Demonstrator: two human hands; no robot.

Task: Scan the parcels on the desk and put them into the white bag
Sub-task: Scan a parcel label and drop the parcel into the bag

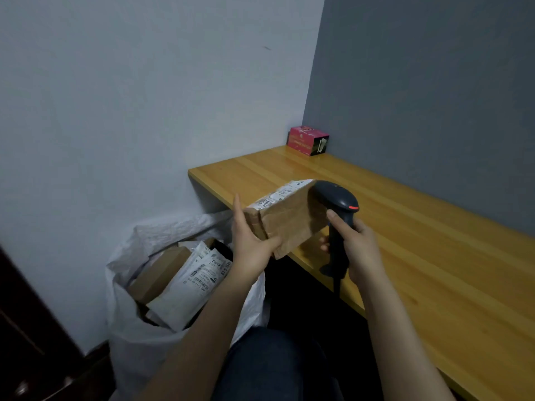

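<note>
**A:** ok so what's closest to the camera?

**B:** A knee (275, 363) in dark fabric at the bottom, with both bare forearms reaching out over it. Down on the left is the white bag (130, 342), standing open on the floor against the wall. Inside it there's a brown box (162, 273) and a white mailer (188, 287) lying label-up, plus more stuff underneath that I can't make out.

**A:** and the hands?

**B:** The left hand (252, 244) grips the near end of a cardboard parcel (289, 221), with the thumb across the lower front edge and the fingers straight up along the end face. The parcel is up in the air, tilted, over the near edge of the wooden surface (434, 256), just right of the bag. Its white label faces up.

The right hand (359, 247) is wrapped tight round the handle of a black scanner (338, 198), one digit raised near the trigger area. The scanner's head sits right at the parcel's far end, by the label. Whether they're actually touching, can't tell.

**A:** anything further back?

**B:** A pink box (308, 140) sits at the far corner of the surface, where the pale wall meets the grey one.
</note>
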